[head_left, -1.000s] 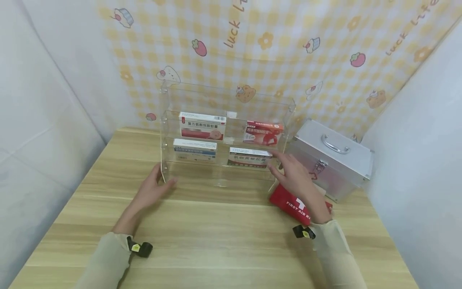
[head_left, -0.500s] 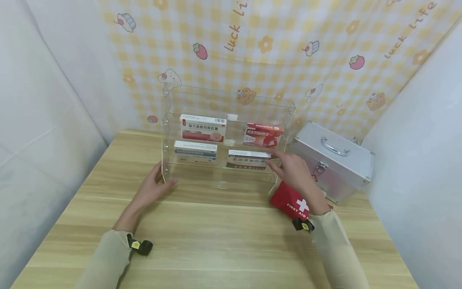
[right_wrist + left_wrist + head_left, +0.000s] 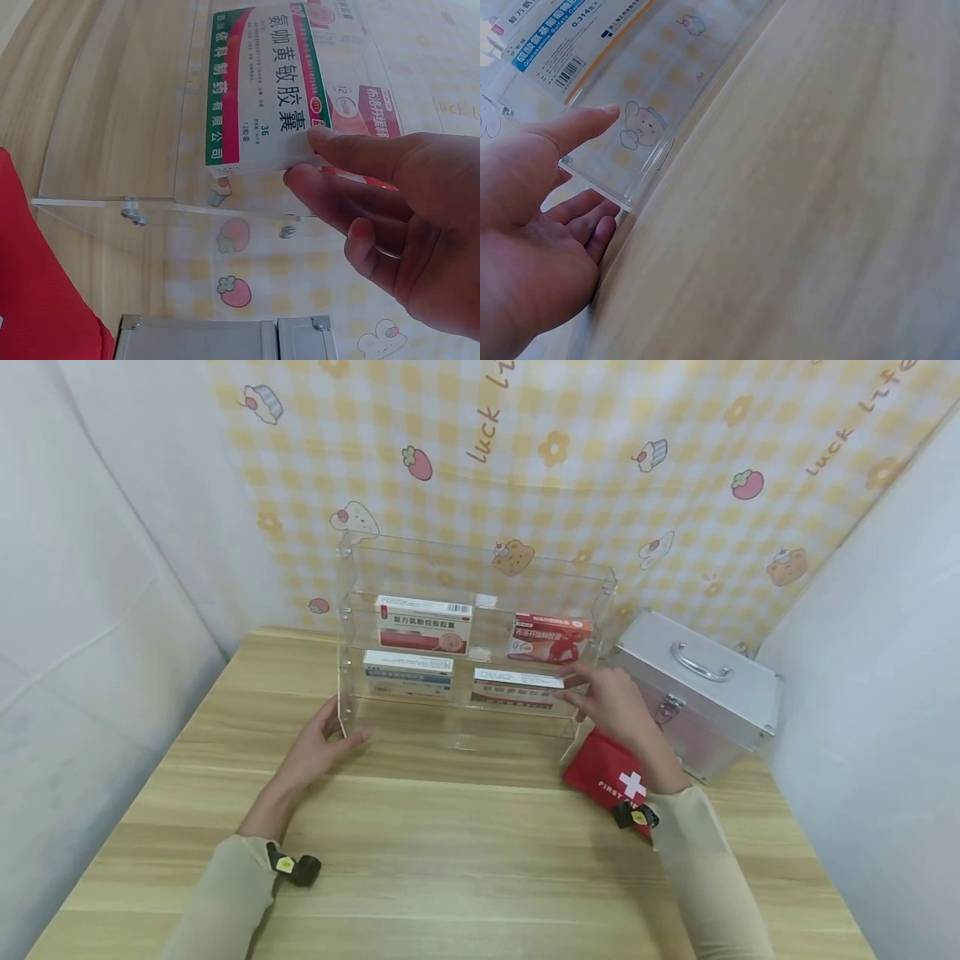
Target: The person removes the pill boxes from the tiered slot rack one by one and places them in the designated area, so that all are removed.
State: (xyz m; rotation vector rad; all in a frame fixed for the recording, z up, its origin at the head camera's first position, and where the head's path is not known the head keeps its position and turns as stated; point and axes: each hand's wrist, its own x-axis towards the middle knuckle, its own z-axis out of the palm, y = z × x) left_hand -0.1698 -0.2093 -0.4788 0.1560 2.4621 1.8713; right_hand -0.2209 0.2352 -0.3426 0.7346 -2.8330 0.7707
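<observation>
A clear acrylic rack (image 3: 457,727) holds several medicine boxes on two tiers. My right hand (image 3: 611,697) pinches the right end of a white, green and red medicine box (image 3: 262,97) on the lower tier, thumb on its front corner and index finger at its end. My left hand (image 3: 315,752) rests at the rack's lower left side panel. In the left wrist view, its thumb (image 3: 585,127) extends in front of the panel, with the other fingers loosely bent on the outer side. A blue-and-white medicine box (image 3: 408,677) sits on the lower tier, at left.
Upper tier: a white-and-red medicine box (image 3: 423,627) at left, a red medicine box (image 3: 551,639) at right. A red first aid pouch (image 3: 603,768) lies beneath my right forearm, and a silver metal case (image 3: 697,685) stands right of the rack. A checked curtain (image 3: 555,493) hangs behind.
My right hand and the box at its fingertips have shifted slightly left along the lower tier, and its fingers have bent more. The left hand stays at the rack's side.
</observation>
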